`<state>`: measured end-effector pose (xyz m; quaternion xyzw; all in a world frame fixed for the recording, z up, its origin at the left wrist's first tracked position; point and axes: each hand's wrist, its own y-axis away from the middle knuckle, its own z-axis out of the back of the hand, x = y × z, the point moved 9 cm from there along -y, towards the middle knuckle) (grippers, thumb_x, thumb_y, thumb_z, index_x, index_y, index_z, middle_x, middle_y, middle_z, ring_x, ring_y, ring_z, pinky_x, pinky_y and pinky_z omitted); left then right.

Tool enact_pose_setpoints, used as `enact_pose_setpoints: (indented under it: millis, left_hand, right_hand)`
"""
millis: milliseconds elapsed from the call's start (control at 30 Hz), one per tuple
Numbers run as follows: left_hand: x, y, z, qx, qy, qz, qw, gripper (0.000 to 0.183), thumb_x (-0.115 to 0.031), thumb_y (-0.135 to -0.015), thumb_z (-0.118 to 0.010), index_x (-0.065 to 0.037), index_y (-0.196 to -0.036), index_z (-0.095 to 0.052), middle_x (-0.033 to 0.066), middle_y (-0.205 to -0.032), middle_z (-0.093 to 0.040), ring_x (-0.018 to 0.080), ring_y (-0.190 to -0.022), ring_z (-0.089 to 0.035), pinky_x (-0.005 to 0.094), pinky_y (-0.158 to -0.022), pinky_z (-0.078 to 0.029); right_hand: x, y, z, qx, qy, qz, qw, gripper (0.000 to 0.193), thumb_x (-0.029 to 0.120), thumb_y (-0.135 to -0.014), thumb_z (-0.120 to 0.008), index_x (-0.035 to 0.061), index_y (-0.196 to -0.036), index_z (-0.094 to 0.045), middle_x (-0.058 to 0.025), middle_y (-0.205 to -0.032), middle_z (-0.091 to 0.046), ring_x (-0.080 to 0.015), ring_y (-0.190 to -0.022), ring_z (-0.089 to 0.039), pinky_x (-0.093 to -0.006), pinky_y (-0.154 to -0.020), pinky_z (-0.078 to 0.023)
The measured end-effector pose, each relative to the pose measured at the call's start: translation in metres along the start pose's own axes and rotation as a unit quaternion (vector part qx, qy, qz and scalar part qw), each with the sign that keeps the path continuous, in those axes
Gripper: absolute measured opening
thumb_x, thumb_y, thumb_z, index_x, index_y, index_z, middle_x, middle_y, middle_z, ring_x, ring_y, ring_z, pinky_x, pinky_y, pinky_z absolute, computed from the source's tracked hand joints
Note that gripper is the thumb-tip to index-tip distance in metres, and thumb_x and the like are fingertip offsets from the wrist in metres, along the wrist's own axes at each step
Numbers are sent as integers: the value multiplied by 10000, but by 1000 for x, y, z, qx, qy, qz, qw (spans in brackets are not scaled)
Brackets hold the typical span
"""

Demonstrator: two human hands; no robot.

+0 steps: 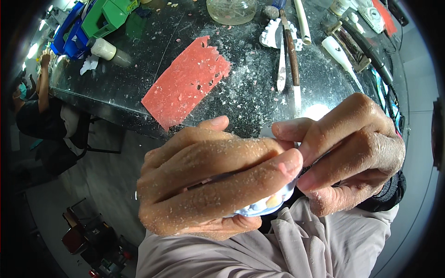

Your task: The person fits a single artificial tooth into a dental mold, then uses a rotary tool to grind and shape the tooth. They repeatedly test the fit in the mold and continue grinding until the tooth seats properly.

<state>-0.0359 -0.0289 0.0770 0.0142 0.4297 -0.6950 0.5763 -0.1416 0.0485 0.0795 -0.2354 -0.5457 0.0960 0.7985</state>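
Observation:
My left hand (208,178) is wrapped round a pale blue-white dental cast (257,209), held up close to my body. Teeth show along the cast's lower edge; the fingers cover most of the rest. A scrap of pink wax (283,167) clings to a left fingertip. My right hand (359,150) is closed, its fingertips pressed together against the cast's right side beside the left fingertips. Whatever lies between the right fingers is hidden. White crumbs dust both hands. Beyond them lies a torn-edged sheet of pink wax (183,85) on the dark bench.
A wooden-handled wax knife (292,51) and a metal spatula (281,69) lie beside a white plaster arch (270,35). Farther back are a glass jar (232,11), a white-handled tool (337,52) and a small pot (103,49). Another person (39,111) sits at far left.

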Motion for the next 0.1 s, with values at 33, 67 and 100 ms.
enact_pose_setpoints:
  millis: [33,67,100]
  left_hand:
    - [1,1,0,3,2,-1,1000,731,-277,-559,-885,-98,-1180,-544,121,-924,-662,229,-797,-622,512,-830,-499]
    - [2,1,-1,7,5,-3,1000,714,-267,-560,-875,-98,-1170,-547,121,-932,-664,230,-795,-622,515,-834,-496]
    - [0,2,-1,-9,4,-6,1000,692,-262,-587,-864,-89,-1175,-543,116,-932,-663,230,-791,-626,527,-825,-497]
  right_hand:
    - [-1,1,-1,-6,1,-1,1000,146,45,-732,-787,-5,-820,-683,-161,-919,-594,-281,-918,-672,-402,-900,-557]
    - [-3,2,-2,-12,1,-2,1000,143,37,-731,-786,-7,-819,-682,-161,-919,-593,-277,-918,-672,-400,-906,-554]
    - [-1,1,-1,-11,2,-3,1000,143,37,-731,-786,-7,-819,-682,-161,-919,-593,-277,-918,-672,-400,-906,-554]
